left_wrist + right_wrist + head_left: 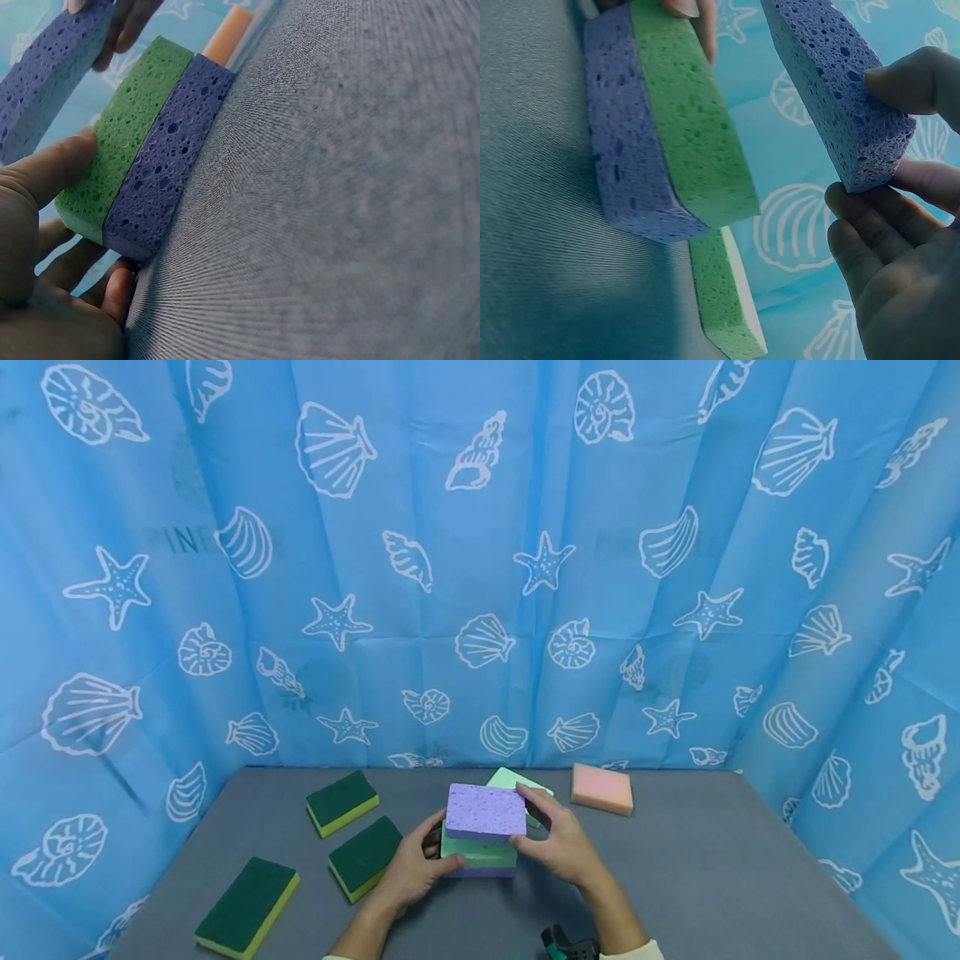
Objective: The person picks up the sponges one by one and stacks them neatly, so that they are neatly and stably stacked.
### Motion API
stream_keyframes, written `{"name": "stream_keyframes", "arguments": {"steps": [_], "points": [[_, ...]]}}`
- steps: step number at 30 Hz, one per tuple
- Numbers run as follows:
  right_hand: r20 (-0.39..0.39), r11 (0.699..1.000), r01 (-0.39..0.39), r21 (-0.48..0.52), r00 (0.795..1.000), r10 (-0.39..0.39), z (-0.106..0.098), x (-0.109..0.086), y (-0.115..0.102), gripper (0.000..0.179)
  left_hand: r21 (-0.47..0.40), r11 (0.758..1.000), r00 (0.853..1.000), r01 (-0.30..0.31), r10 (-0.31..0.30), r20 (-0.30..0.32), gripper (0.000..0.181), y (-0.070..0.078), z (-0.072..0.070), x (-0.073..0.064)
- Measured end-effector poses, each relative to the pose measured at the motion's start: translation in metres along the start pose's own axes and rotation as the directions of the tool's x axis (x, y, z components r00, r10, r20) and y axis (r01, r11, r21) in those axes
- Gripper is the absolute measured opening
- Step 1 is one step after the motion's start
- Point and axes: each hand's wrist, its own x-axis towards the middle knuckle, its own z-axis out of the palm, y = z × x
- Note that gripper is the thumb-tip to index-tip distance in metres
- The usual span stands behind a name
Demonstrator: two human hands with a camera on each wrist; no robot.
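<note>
My right hand [566, 847] pinches a purple sponge [486, 810] at its right end, thumb on one side and fingers on the other. It is held up above a two-sponge stack, with a gap between them in the right wrist view. That stack has a green sponge [127, 127] on top of a second purple sponge [169, 154], which lies on the grey table. My left hand [416, 868] grips the stack's left end, thumb against the green sponge and fingers round the far side. Another green sponge [724, 292] lies behind the stack, partly hidden in the head view.
Three yellow sponges with dark green scouring tops, a far one [341, 802], a middle one [366, 857] and a near one [247, 906], lie on the left. A peach sponge [602, 789] is at the back right. Behind the table hangs a blue shell-print curtain [480, 568].
</note>
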Motion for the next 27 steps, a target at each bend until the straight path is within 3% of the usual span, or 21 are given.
{"name": "stream_keyframes", "arguments": {"steps": [7, 15, 27], "points": [[0.043, 1.0, -0.023, 0.018, 0.999, 0.022, 0.004, 0.0, 0.004, 0.067, 0.045, 0.999, 1.0, -0.003, 0.004, -0.026, 0.084, -0.004, 0.001, 0.002], [0.062, 0.998, -0.056, 0.022, 0.997, 0.055, 0.006, 0.0, 0.008, 0.068, 0.05, 0.999, 0.999, 0.018, -0.017, -0.033, 0.085, -0.004, 0.001, 0.004], [0.094, 0.996, -0.091, -0.006, 0.991, 0.092, 0.01, -0.003, 0.014, 0.067, 0.042, 0.999, 1.0, -0.009, 0.009, -0.02, 0.086, -0.007, 0.0, 0.004]]}}
